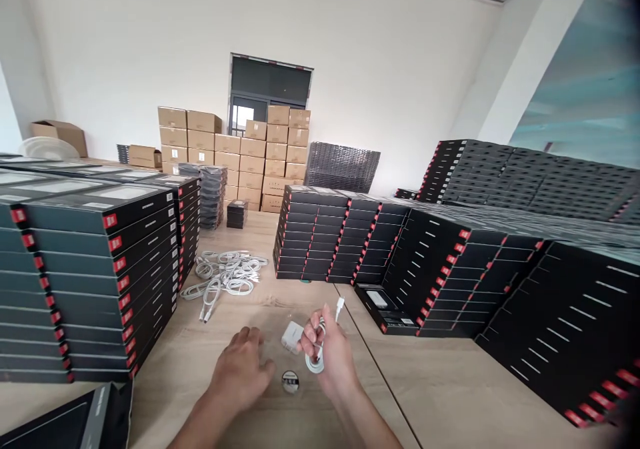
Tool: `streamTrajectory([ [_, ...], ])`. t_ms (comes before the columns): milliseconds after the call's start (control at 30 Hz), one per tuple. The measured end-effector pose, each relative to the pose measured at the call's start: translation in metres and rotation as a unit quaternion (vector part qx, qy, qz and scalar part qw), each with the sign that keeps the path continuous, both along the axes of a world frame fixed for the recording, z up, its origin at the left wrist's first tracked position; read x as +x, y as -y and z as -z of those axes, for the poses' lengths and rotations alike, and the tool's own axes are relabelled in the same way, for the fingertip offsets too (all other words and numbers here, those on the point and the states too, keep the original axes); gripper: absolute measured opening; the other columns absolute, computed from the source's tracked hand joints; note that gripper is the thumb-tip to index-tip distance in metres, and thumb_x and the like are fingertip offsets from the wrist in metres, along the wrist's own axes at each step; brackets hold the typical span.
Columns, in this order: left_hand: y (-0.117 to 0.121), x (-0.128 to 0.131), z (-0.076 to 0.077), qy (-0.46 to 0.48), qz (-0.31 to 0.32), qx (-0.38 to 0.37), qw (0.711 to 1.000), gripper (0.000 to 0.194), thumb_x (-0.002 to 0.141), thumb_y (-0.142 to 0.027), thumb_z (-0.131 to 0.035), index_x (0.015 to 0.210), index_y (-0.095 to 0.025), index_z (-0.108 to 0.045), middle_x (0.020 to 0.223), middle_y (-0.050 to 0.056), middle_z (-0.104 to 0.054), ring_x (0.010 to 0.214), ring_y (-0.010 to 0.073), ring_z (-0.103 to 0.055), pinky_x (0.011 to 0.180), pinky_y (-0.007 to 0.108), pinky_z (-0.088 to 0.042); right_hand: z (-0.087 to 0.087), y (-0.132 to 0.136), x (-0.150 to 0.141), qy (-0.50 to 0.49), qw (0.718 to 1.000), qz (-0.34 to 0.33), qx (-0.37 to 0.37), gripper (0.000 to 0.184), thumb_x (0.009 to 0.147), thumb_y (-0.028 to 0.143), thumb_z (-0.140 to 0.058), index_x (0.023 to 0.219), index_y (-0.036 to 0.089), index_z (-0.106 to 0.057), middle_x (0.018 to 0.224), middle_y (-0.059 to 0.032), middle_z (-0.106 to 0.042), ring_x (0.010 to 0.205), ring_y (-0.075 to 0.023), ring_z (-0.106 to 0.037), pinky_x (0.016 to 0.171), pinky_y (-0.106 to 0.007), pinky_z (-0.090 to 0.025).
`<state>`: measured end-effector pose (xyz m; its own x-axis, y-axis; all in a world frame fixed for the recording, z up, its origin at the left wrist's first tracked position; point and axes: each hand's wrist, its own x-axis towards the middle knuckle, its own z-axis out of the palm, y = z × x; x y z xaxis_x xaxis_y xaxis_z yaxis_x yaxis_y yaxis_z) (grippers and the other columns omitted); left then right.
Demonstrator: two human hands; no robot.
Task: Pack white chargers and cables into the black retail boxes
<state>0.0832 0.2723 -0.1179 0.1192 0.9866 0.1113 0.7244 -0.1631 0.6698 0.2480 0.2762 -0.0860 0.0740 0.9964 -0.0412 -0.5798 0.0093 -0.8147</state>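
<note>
My right hand (333, 355) is closed around a coiled white charging cable (315, 367), whose connector end sticks up past my fingers. Palm down over the wooden table (200, 349), my left hand (240, 372) has its thumb held apart from the loosely bent fingers and holds nothing visible. A white block (291, 335), which looks like a charger, lies between my hands, close to the right fingertips. Just below it, a round black-and-silver label (290, 381) sits near my left thumb. A loose pile of white cables (227, 272) lies farther back to the left.
Tall stacks of black boxes with red labels stand at the left (145, 282) and right (450, 262). An open black box (377, 302) rests before the right stacks. A dark tray (70, 422) occupies the near left corner. Cardboard cartons (240, 162) line the back.
</note>
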Motion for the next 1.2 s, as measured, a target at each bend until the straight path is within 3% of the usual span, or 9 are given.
streamTrajectory([
  [200, -0.007, 0.009, 0.005, 0.0, -0.009, -0.029, 1.0, 0.008, 0.07, -0.028, -0.053, 0.064, -0.023, -0.055, 0.076, 0.011, -0.068, 0.081, 0.0323, -0.063, 0.07, 0.038, -0.039, 0.002, -0.002, 0.0, 0.021, 0.999, 0.028, 0.037, 0.044, 0.07, 0.053, -0.077, 0.065, 0.021, -0.047, 0.052, 0.0096, -0.044, 0.04, -0.0066, -0.038, 0.052, -0.025, -0.044],
  [400, -0.015, 0.013, 0.009, 0.08, -0.035, -0.029, 0.996, 0.015, 0.066, -0.023, -0.058, 0.056, -0.023, -0.048, 0.067, 0.007, -0.063, 0.08, 0.0297, -0.062, 0.075, 0.038, -0.04, 0.004, -0.004, -0.002, 0.062, 0.997, 0.043, 0.035, 0.051, 0.077, 0.064, -0.063, 0.058, 0.022, -0.041, 0.044, 0.0115, -0.033, 0.034, -0.0063, -0.028, 0.043, -0.025, -0.04],
  [533, -0.014, 0.02, 0.014, 0.184, -0.051, -0.03, 0.981, 0.006, 0.076, -0.019, -0.05, 0.081, -0.021, -0.053, 0.068, 0.003, -0.059, 0.074, 0.0224, -0.061, 0.072, 0.033, -0.043, 0.002, -0.004, 0.0, 0.079, 0.99, 0.092, 0.073, 0.046, 0.078, 0.059, -0.064, 0.06, 0.023, -0.044, 0.046, 0.0097, -0.039, 0.037, -0.0091, -0.038, 0.047, -0.027, -0.044],
  [600, -0.011, 0.029, 0.016, 0.236, -0.057, -0.034, 0.97, 0.026, 0.083, -0.019, -0.043, 0.108, -0.018, -0.047, 0.081, 0.004, -0.061, 0.074, 0.0192, -0.061, 0.066, 0.029, -0.046, 0.001, -0.005, 0.002, 0.103, 0.981, 0.13, 0.097, 0.041, 0.079, 0.059, -0.063, 0.065, 0.023, -0.05, 0.053, 0.0048, -0.054, 0.045, -0.0139, -0.05, 0.05, -0.029, -0.046],
  [700, -0.003, 0.047, 0.018, 0.437, -0.067, -0.083, 0.893, 0.048, 0.085, -0.024, -0.047, 0.13, -0.02, -0.031, 0.104, 0.008, -0.057, 0.087, 0.0181, -0.064, 0.061, 0.025, -0.05, 0.003, -0.005, 0.006, 0.193, 0.957, 0.186, 0.11, 0.04, 0.082, 0.062, -0.054, 0.079, 0.023, -0.062, 0.078, -0.0036, -0.074, 0.06, -0.021, -0.062, 0.054, -0.032, -0.047],
  [800, 0.006, 0.06, 0.015, 0.654, -0.047, -0.127, 0.745, 0.051, 0.073, -0.026, -0.069, 0.118, -0.022, -0.046, 0.109, 0.008, -0.058, 0.1, 0.0215, -0.062, 0.077, 0.029, -0.053, 0.008, -0.005, 0.006, 0.285, 0.926, 0.221, 0.111, 0.048, 0.085, 0.063, -0.046, 0.096, 0.023, -0.069, 0.098, -0.0062, -0.075, 0.084, -0.0258, -0.067, 0.066, -0.034, -0.051],
  [933, 0.014, 0.059, 0.007, 0.755, 0.03, -0.128, 0.642, 0.048, 0.06, -0.023, -0.082, 0.101, -0.021, -0.058, 0.112, 0.008, -0.066, 0.105, 0.024, -0.062, 0.092, 0.035, -0.049, 0.016, -0.005, 0.001, 0.369, 0.899, 0.212, 0.102, 0.054, 0.089, 0.062, -0.041, 0.113, 0.023, -0.068, 0.108, -0.0076, -0.072, 0.112, -0.0289, -0.059, 0.087, -0.038, -0.049],
  [1067, 0.015, 0.052, 0.003, 0.781, 0.053, -0.123, 0.611, 0.046, 0.061, -0.02, -0.083, 0.102, -0.022, -0.062, 0.116, 0.007, -0.068, 0.108, 0.0223, -0.062, 0.095, 0.033, -0.047, 0.027, -0.006, -0.007, 0.423, 0.876, 0.184, 0.139, 0.052, 0.093, 0.057, -0.037, 0.123, 0.023, -0.064, 0.129, -0.0084, -0.062, 0.126, -0.0271, -0.049, 0.108, -0.043, -0.035],
  [1200, 0.009, 0.043, 0.001, 0.769, -0.003, -0.103, 0.631, 0.044, 0.063, -0.027, -0.083, 0.101, -0.021, -0.063, 0.11, 0.006, -0.071, 0.101, 0.0207, -0.066, 0.087, 0.031, -0.05, 0.032, -0.005, -0.009, 0.464, 0.861, 0.108, 0.177, 0.049, 0.093, 0.05, -0.043, 0.134, 0.025, -0.054, 0.141, -0.0063, -0.052, 0.134, -0.025, -0.041, 0.116, -0.044, -0.024],
])
